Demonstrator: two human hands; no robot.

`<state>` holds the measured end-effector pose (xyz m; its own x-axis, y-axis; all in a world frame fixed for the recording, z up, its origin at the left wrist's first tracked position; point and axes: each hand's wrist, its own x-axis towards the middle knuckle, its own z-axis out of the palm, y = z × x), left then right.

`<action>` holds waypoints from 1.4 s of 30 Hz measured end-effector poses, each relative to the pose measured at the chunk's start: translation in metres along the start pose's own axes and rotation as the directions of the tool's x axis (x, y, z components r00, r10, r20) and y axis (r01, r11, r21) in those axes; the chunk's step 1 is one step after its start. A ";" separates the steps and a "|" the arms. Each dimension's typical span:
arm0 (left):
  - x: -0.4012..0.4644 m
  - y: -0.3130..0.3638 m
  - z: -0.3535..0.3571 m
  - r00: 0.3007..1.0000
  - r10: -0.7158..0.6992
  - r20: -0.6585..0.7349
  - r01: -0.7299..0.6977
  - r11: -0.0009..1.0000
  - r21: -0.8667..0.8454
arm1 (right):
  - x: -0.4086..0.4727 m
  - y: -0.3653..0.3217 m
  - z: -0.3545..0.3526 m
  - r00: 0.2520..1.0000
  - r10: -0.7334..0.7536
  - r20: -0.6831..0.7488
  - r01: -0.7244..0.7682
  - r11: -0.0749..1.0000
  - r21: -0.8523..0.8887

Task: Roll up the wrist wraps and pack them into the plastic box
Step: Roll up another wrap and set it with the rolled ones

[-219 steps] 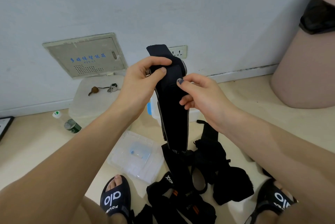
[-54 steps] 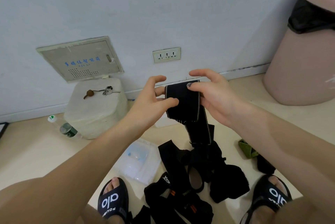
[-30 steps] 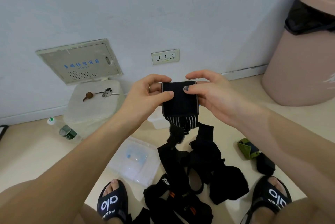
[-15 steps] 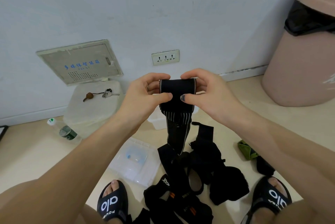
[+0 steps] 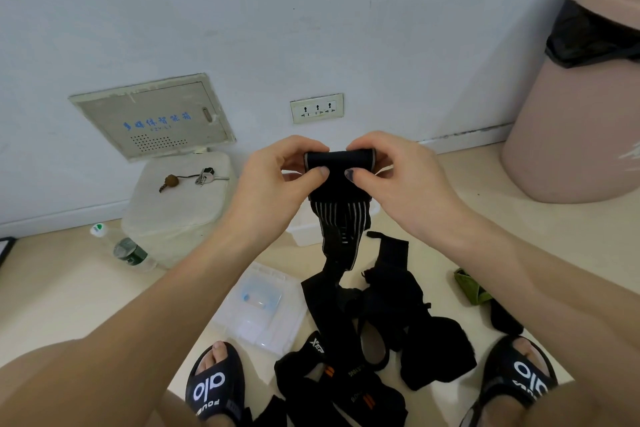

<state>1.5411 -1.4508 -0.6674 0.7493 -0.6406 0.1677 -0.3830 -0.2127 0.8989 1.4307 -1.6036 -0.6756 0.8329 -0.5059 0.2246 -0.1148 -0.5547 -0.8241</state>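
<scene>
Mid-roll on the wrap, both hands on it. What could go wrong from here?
1. The roll is held only by fingertip pinches of the left hand and right hand; a slip could let it unwind.
2. The loose tail hangs down into the pile of black straps on the floor, so it may snag or drag one up.
3. The clear box lies partly under that pile, so packing may be awkward.

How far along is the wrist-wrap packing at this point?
Nothing visibly packed: the plastic box lies closed on the floor. In hand: left hand and right hand roll one wrist wrap, its tail hanging. Left: the pile of black wraps.
</scene>
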 end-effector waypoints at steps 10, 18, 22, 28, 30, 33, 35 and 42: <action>0.003 -0.002 -0.001 1.000 0.028 -0.004 -0.028 0.997 0.077 | 0.005 0.002 0.000 1.000 -0.006 0.024 0.007 0.998 -0.058; 0.001 0.003 0.001 0.996 0.004 0.085 0.010 0.987 -0.163 | 0.008 -0.004 -0.010 0.982 0.110 0.151 -0.150 0.945 0.290; 0.002 0.002 0.005 0.994 -0.073 0.084 0.094 0.954 -0.286 | 0.006 -0.008 -0.009 0.972 0.155 0.174 -0.219 0.865 0.451; -0.002 0.002 0.010 0.987 -0.073 0.141 0.110 0.955 -0.274 | 0.006 -0.008 -0.006 0.962 0.210 0.175 -0.273 0.786 0.555; -0.001 0.001 0.011 0.992 -0.068 0.105 0.094 0.960 -0.264 | 0.007 -0.006 -0.003 0.948 0.249 0.200 -0.319 0.748 0.582; -0.001 -0.001 0.014 0.996 -0.072 0.053 0.083 0.965 -0.248 | 0.006 -0.003 0.001 0.932 0.258 0.253 -0.355 0.782 0.512; 0.000 -0.004 0.016 0.995 -0.090 0.038 0.097 0.961 -0.260 | 0.004 -0.003 0.002 0.944 0.233 0.232 -0.317 0.831 0.458; 0.000 -0.007 0.023 0.977 -0.173 0.123 0.205 0.918 -0.339 | 0.001 -0.009 0.004 0.985 0.123 0.118 -0.158 0.920 0.358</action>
<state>1.5313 -1.4661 -0.6825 0.7317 -0.6803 -0.0415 -0.0150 -0.0769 0.9969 1.4346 -1.5961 -0.6703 0.8704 -0.4888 0.0586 -0.0433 -0.1946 -0.9799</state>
